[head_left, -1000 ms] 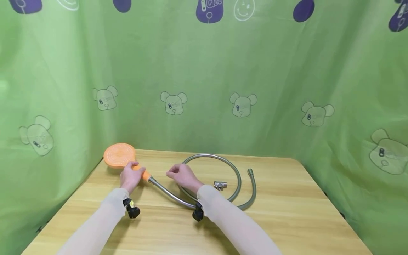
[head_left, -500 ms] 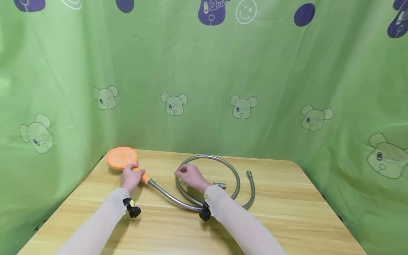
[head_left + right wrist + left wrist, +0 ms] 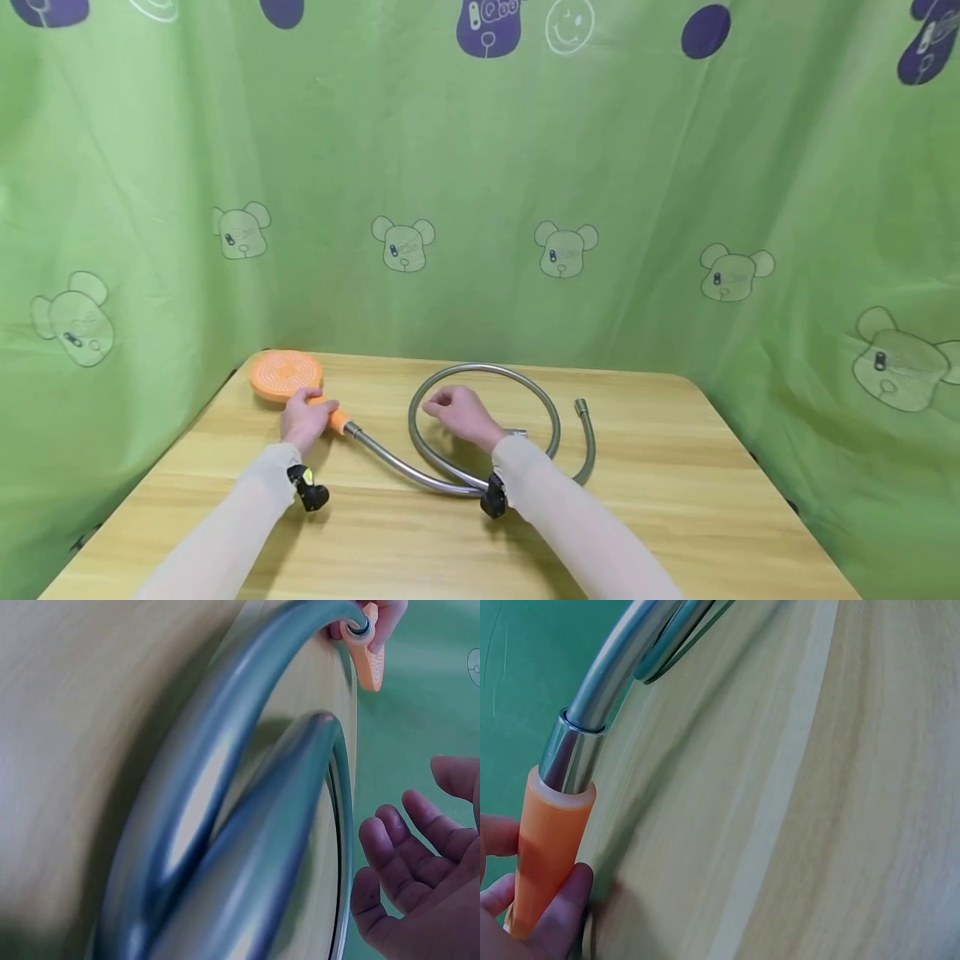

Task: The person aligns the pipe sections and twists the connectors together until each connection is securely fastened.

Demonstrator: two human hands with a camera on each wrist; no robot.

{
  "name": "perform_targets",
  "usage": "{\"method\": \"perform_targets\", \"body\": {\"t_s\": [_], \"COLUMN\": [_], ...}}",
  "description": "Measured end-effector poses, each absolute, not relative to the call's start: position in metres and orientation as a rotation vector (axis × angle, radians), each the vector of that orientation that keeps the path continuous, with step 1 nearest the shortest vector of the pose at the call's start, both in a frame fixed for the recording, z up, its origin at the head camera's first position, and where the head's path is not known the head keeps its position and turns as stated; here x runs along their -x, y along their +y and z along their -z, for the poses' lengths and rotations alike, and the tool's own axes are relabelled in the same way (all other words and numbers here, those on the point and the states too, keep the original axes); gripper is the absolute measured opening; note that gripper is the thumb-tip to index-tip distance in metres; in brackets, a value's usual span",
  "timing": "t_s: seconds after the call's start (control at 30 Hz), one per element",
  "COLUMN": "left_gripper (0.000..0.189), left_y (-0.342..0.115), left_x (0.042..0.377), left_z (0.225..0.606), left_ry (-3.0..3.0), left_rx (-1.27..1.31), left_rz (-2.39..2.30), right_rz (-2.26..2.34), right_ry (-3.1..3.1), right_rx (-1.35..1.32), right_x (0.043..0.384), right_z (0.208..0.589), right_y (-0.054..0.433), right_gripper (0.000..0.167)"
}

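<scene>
Shower head [image 3: 286,372], face up, at back left of the surface [image 3: 405,554]; left grip [image 3: 304,422] pinches its orange handle [image 3: 340,420]. Hose [image 3: 202,765] loops rightward. Right grip [image 3: 465,416] above loop, fingers loosely bent, thumb apart. Metal fitting [image 3: 518,432] mostly behind sleeve [image 3: 573,504].

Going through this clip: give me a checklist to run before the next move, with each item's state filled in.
1. Left hand has hold of the orange shower head: ok, fingers and thumb grip its handle.
2. Hose meets the handle at the metal collar: ok.
3. That joint is fully tightened: cannot tell.
4. Right hand is free: ok, fingers loosely bent, holding nothing.
5. Hose lies straight: not ok, it curls into a loop.
6. Small metal fitting is in clear view: not ok, mostly hidden by the right arm.
</scene>
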State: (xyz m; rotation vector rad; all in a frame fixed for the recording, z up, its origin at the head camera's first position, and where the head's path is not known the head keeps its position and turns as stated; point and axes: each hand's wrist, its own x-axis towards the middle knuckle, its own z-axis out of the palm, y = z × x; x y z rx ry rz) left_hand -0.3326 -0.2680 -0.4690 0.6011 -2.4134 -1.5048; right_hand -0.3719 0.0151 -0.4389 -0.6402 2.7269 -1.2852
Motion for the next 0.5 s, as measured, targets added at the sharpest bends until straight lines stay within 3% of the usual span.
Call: {"method": "perform_targets", "body": {"t_s": [0.5], "left_gripper": [0.052], "left_y": [-0.273], "left_x": [0.34], "left_z": [0.474], "left_ry": [-2.398], "left_rx": [-0.565], "left_rz": [1.563], "right_rz": [1.284], "right_ry": [2.731], "right_rx": [0.647], "right_x": [0.379], "right_z": [0.442], "right_y": [0.041], "right_gripper": [0.021]}}
